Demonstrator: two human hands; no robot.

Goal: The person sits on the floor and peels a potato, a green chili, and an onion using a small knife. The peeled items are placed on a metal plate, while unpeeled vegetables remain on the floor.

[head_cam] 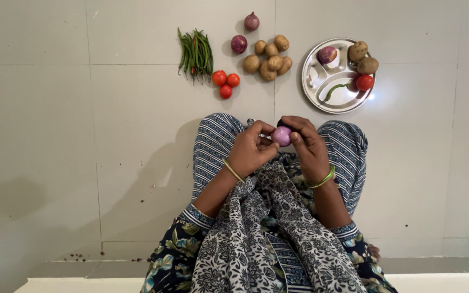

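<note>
A small peeled purple onion sits between both my hands above my knees. My left hand cups it from the left, fingers curled around it. From the right, my right hand grips it with thumb and fingertips. Both wrists wear green bangles. My legs in striped blue trousers are drawn up under the hands, with a patterned scarf over my lap.
On the pale tiled floor ahead lie green beans, three tomatoes, two red onions, a pile of potatoes, and a steel compartment plate holding an onion, potatoes, a tomato and a green chilli.
</note>
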